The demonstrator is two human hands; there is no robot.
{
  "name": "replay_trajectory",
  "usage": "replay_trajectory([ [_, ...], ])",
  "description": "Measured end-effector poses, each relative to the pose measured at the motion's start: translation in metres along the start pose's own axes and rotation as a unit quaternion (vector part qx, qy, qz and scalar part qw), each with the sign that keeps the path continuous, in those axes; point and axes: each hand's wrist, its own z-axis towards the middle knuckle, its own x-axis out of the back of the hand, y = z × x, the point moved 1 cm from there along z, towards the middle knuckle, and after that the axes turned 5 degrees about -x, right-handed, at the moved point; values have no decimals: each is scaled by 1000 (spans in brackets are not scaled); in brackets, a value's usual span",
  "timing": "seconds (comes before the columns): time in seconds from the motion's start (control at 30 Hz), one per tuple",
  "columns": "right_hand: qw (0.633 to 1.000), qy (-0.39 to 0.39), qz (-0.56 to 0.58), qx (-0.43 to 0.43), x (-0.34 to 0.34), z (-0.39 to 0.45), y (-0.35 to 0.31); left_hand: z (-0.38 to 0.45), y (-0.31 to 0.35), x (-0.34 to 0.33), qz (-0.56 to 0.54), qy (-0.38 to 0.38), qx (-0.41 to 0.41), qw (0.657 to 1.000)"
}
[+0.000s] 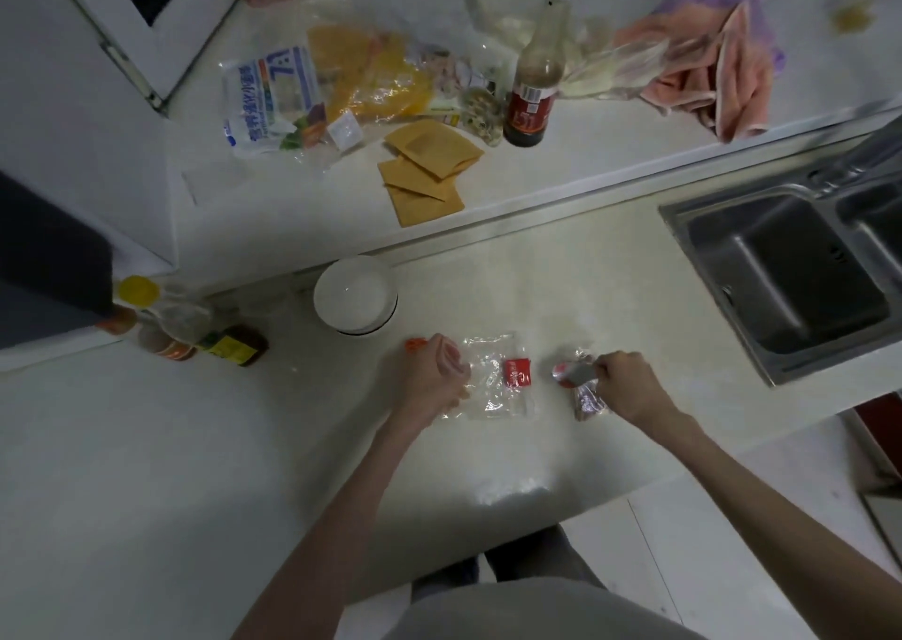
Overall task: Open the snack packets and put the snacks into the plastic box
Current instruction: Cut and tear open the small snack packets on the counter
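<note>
A clear plastic box [488, 395] lies on the pale counter, with a small red snack packet [516, 372] inside it. My left hand [434, 376] rests at the box's left edge. Its fingers are curled around a small orange item [415, 345] that sticks out behind the fist; I cannot tell what that item is. To the right of the box, my right hand [629, 386] pinches a silver-and-red snack packet [568, 374], and a crumpled clear wrapper [589, 401] lies under the fingers.
Stacked white bowls [355, 298] sit just behind the box. A steel sink [790, 273] is at the right. Condiment bottles [195, 334] stand at the left. On the raised ledge are yellow packets [424, 166], a blue-white bag [273, 98], a dark sauce bottle [534, 78] and a pink cloth [707, 73].
</note>
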Motion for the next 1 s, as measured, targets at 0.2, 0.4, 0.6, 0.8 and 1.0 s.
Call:
replay_trajectory([
  [0.2, 1000, -13, 14, 11, -28, 31, -6, 12, -30, 16, 87, 90, 14, 992],
  [0.4, 999, -17, 18, 37, -37, 54, -15, 10, -70, 32, 155, 147, 9, 977],
  [0.6, 989, -72, 67, 108, -45, 61, -29, 12, -77, 21, 84, 116, 50, 988],
  [0.8, 956, -206, 144, 149, -50, 57, -45, 15, -75, 10, 42, 110, 51, 992],
  [1.0, 954, -229, 70, 181, -58, 59, -56, 22, -85, 13, 44, 102, 67, 992],
])
